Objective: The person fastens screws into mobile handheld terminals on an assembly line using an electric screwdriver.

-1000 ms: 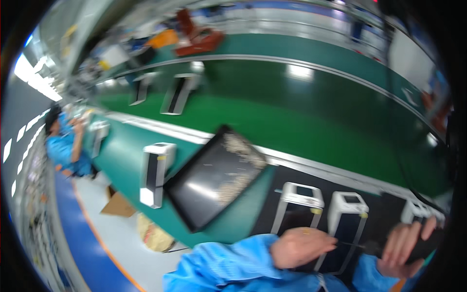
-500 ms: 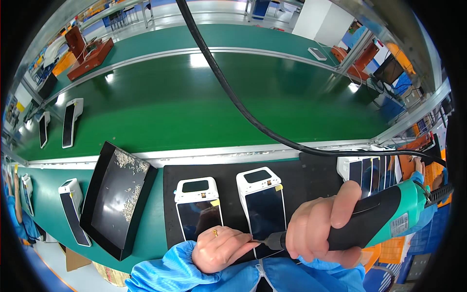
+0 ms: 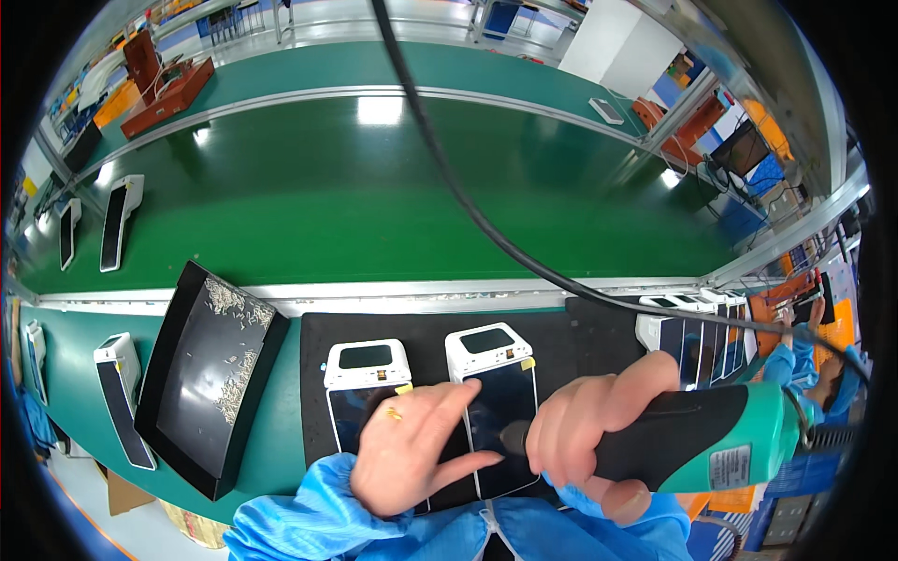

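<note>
My right hand [image 3: 594, 425] is wrapped round a green and black electric screwdriver [image 3: 683, 435]. Its tip points left, over the dark screen of a white handheld device [image 3: 505, 402]. The bit itself is hard to make out. Thumb and fingers apart, my left hand [image 3: 407, 444] appears to hold nothing. It hovers between that device and a second white device [image 3: 363, 376], covering part of the second one's dark screen. Both devices lie on a black mat [image 3: 552, 351], each with a small yellow tab near the top of its screen.
Left of the mat, a black tray [image 3: 253, 407] holds many small metallic pieces [image 3: 232, 393]. Another device [image 3: 117, 397] lies beyond it. Several devices stand in a row [image 3: 697, 337] at right, near another person's hand [image 3: 814, 313]. A black cable [image 3: 468, 210] hangs across the green surface [image 3: 309, 224].
My left hand has drawn back from the screwdriver's tip, moved up and left, and spread its fingers. The screwdriver has shifted slightly left and up in my right hand. The view has shifted slightly.
</note>
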Motion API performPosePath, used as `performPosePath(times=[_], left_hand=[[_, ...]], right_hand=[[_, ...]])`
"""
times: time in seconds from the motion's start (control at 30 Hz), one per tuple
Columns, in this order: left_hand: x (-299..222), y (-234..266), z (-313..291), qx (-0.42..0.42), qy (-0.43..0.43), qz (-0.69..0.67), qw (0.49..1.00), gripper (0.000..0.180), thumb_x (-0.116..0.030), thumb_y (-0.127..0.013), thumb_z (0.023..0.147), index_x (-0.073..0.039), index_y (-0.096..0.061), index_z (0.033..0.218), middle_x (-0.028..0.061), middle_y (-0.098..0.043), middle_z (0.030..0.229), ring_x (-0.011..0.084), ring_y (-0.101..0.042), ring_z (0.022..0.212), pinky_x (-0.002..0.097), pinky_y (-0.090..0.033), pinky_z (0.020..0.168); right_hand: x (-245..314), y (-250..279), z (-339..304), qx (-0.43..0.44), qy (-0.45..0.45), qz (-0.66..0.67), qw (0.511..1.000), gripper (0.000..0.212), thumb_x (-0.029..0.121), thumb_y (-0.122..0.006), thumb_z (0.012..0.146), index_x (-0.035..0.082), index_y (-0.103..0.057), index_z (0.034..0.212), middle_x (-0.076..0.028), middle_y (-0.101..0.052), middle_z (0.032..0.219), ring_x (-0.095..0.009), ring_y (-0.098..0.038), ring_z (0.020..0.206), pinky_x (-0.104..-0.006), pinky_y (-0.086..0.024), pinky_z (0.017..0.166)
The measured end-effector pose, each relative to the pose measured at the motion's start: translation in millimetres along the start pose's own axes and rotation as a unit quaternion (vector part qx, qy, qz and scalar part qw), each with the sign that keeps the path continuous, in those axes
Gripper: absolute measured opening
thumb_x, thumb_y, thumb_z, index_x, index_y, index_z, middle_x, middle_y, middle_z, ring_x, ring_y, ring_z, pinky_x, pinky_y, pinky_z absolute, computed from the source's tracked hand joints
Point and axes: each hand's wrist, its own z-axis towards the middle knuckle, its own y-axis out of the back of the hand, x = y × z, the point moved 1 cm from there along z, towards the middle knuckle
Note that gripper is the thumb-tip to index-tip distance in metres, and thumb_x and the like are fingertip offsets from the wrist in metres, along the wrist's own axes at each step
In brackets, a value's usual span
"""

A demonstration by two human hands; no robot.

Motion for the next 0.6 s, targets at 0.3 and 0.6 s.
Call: performPosePath(times=[0.3,0.6], left_hand=[[-9,-19,-39,0.171,0.01,0.171,0.97,0.057,-0.038,-0.063,0.072,-0.015,-0.051,0.123,0.0067,-0.051,0.096,0.0206,-0.047,0.097,0.0366,-0.032,0.089],[-5,-35,-45,0.173,0.01,0.159,0.972,0.047,-0.041,-0.06,0.077,-0.016,-0.055,0.116,0.0063,-0.054,0.099,0.019,-0.048,0.103,0.0433,-0.026,0.092]], right_hand=[[-25,4,6,-0.04,0.127,-0.092,0.987,0.052,0.025,-0.073,0.074,0.005,-0.033,0.101,-0.005,-0.053,0.067,-0.017,-0.055,0.05,-0.0313,-0.05,0.05],[-34,12,7,0.006,0.126,-0.114,0.985,0.054,0.024,-0.074,0.073,0.005,-0.033,0.103,-0.006,-0.054,0.067,-0.018,-0.056,0.052,-0.0327,-0.05,0.052]])
